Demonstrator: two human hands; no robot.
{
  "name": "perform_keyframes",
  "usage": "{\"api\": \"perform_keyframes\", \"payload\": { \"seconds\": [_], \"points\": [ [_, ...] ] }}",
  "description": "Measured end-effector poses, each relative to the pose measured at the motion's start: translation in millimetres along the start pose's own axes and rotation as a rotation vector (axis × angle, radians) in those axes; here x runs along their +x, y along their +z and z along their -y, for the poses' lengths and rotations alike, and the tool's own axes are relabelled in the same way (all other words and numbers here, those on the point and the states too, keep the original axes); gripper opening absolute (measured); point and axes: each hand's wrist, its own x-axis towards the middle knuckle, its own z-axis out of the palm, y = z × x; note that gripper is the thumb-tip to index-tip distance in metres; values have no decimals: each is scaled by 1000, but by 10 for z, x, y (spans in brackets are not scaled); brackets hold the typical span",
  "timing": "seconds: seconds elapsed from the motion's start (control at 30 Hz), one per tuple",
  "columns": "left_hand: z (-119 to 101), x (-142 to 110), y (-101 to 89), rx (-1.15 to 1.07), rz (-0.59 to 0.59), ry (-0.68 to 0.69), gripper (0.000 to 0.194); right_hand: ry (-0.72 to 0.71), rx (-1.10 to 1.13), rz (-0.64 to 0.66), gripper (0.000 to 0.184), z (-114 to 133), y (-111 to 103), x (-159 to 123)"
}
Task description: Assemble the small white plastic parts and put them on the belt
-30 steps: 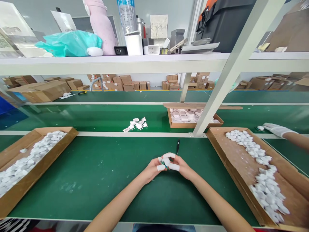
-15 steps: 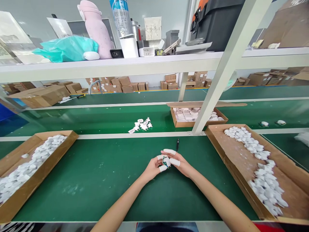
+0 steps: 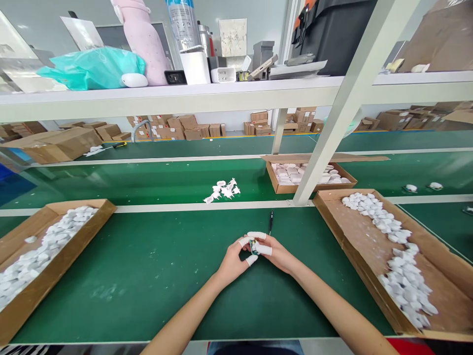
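Your left hand (image 3: 232, 264) and right hand (image 3: 276, 253) pinch small green circuit board (image 3: 253, 245) between white finger cots (image 3: 263, 250), over belt (image 3: 148, 305), near middle. Board looks light, stiff, maybe fragile; hold by edges, off components. Pen (image 3: 271, 223) lies just beyond.

Tray (image 3: 354, 231) rough matt cardboard; bench mat (image 3: 148, 276) smooth, glossy green.

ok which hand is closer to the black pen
Right. The right hand is just below the black pen; the left hand is further down and to its left, both holding a small green board.
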Motion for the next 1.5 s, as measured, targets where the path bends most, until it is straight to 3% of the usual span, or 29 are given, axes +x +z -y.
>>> {"api": "perform_keyframes", "payload": {
  "seconds": [0.17, 0.33, 0.5, 0.77, 0.97, 1.27, 1.5],
  "points": [
    [37, -42, 24, 38, 36, 45, 44, 3, -29, -76, 36, -42, 20, 10],
    [57, -53, 43, 69, 35, 64, 48, -25, -63, -51, 42, -78, -29, 7],
    [27, -43, 17, 35, 6, 50, 47, -33, 63, -42, 38, -39, -23, -5],
    [49, -23, -10, -1, 23, 6, 48, -47, 211, -130, 30, -128, 25, 48],
    [81, 4, 9, -118, -12, -74, 40, -41, 190, -161, 33, -133, 41, 67],
    [183, 25, 50, -511, 58, -274, 48, -64, 120, -148, 40, -164, 22, 74],
    [128, 27, 18, -544, 93, -287, 48, -86, 71, -142, 32, -257, 32, 99]
  ]
}}
